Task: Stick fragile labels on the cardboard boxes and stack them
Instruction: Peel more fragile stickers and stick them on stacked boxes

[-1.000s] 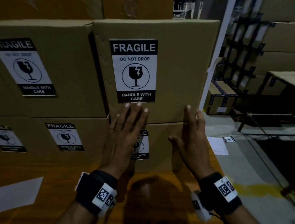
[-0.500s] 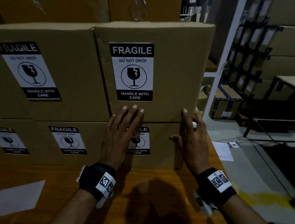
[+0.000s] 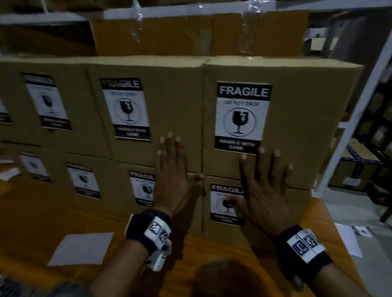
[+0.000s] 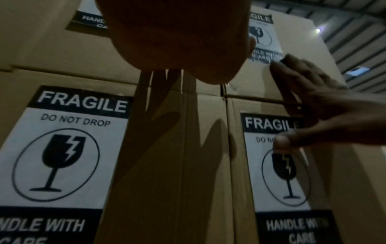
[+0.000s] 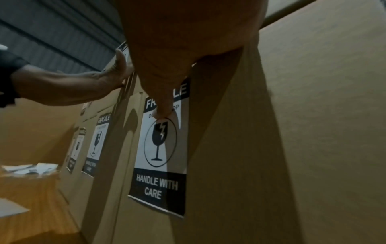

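On the wooden counter [image 3: 232, 263], cardboard boxes stand stacked two rows high, each front bearing a black-and-white fragile label. At the right end, the top right box [image 3: 298, 114] sits on the lower right box [image 3: 275, 225], its fragile label [image 3: 241, 116] stuck flat on the near face. Both hands lie flat against the box fronts with fingers straight and spread, gripping nothing. Left hand [image 3: 173, 172] presses across the seam between the rows, just left of the vertical joint beside the top right box, fingertips near the neighbouring box's label [image 3: 125, 108]. Right hand [image 3: 263, 186] spans the same seam on the right-end boxes, its fingertips touching the lower edge of the upper label, its thumb [image 5: 165, 112] resting on the lower label [image 5: 162, 148]. A white paper sheet [image 3: 81, 248] lies on the counter, near left.
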Demonstrator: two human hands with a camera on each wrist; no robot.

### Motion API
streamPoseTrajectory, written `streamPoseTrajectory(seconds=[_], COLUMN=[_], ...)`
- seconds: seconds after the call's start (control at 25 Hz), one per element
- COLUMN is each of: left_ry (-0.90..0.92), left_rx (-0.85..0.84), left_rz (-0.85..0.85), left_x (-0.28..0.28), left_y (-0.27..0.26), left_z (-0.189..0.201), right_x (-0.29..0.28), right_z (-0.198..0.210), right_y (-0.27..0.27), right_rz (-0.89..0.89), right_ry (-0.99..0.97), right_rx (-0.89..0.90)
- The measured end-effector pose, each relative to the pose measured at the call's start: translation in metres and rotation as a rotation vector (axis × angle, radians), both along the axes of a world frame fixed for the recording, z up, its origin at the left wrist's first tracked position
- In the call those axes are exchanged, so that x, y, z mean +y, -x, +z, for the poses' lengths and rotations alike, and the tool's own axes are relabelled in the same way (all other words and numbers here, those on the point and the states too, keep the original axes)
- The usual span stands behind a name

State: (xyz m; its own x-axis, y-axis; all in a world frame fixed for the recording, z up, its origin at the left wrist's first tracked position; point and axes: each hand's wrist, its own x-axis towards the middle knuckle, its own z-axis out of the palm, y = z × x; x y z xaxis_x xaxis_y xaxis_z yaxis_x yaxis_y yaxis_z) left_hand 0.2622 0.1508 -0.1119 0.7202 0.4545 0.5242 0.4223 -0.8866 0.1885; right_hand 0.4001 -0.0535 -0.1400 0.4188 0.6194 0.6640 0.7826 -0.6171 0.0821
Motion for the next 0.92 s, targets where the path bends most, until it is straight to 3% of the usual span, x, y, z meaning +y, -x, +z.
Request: streamPoseTrajectory(seconds=[0.12, 0.32, 0.4, 0.52, 0.64, 0.72, 0.92], left_ry=[0.010, 0.003, -0.022, 0.108, 0.176, 0.230, 0.349], left_rx=[0.020, 0.158, 0.088, -0.158, -0.241, -0.261, -0.162], left_rz=[-0.110, -0.149, -0.196, -0.091, 0.177, 0.253, 0.058], left_x=[0.009, 0.026, 0.033, 0.055, 0.094, 0.124, 0.161], left_y=[0.018, 0.040, 0.052, 0.078, 0.101, 0.113, 0.121], left_z=[0.005, 0.020, 0.017, 0.017, 0.025, 0.029, 0.024], right_x=[0.004, 0.021, 0.027, 0.043, 0.075, 0.094, 0.125], right_z=[-0.003, -0.004, -0.004, -0.003, 0.012, 0.026, 0.024], right_y=[0.005, 0.023, 0.035, 0.064, 0.081, 0.079, 0.072], right_rz=[-0.018, -0.038, -0.039, 0.024, 0.107, 0.122, 0.030], right_ry=[-0.010, -0.005, -0.084, -0.246, -0.117, -0.022, 0.012], right_rx=[-0.025, -0.033, 0.010, 0.029, -0.093, -0.168, -0.100])
